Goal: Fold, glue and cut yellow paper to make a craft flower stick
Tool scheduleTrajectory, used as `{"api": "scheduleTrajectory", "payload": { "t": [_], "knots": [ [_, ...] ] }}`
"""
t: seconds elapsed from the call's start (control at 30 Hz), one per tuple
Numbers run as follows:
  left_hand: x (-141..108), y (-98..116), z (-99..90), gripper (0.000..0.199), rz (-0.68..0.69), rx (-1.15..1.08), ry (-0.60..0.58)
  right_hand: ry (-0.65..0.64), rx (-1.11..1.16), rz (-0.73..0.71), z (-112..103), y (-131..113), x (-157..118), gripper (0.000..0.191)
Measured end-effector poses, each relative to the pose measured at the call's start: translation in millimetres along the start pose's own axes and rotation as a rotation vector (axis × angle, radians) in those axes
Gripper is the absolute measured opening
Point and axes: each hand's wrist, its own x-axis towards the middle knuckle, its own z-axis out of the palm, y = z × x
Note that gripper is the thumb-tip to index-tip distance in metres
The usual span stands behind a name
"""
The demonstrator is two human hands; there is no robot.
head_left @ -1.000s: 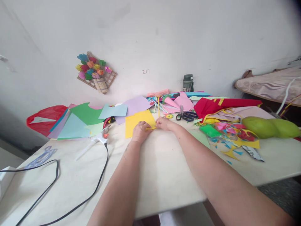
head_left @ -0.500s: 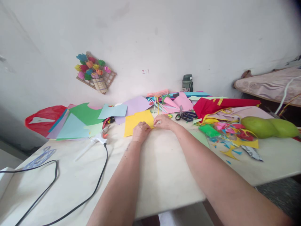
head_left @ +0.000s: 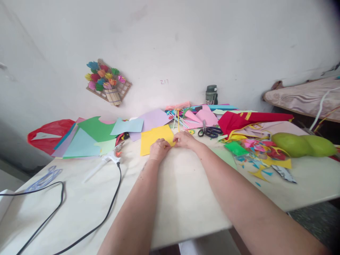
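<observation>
A yellow paper sheet (head_left: 156, 135) lies on the table in front of me. My left hand (head_left: 159, 148) rests over its lower edge, fingers curled and pressed on the paper. Close beside it, my right hand (head_left: 183, 140) pinches the sheet's lower right corner between thumb and fingers. The two sets of fingertips are nearly touching. Just behind my right hand stand thin paper sticks (head_left: 178, 118), and scissors (head_left: 209, 131) with dark handles lie to its right.
A white glue gun (head_left: 111, 156) with a black cord lies at the left, near stacked coloured papers (head_left: 98, 129). Paper scraps (head_left: 259, 170), a red cloth (head_left: 233, 122) and green fruit (head_left: 292, 143) are at the right. The table (head_left: 186, 202) ends close to me.
My fingers have shifted very slightly at the lower right corner of the yellow paper. Both hands remain on it, and the view has moved a little.
</observation>
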Motion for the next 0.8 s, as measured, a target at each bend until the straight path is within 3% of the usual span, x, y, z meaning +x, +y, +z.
{"api": "scheduleTrajectory", "payload": {
  "t": [0.4, 0.8],
  "knots": [
    [-1, -4, -1.0, 0.008, -0.059, -0.124, -0.001, 0.0, -0.132, -0.047, -6, -5, -4, 0.009],
    [1, -4, 4.1, 0.006, -0.166, -0.253, 0.02, -0.011, 0.035, 0.003, 5, 5, -2, 0.01]
  ]
}}
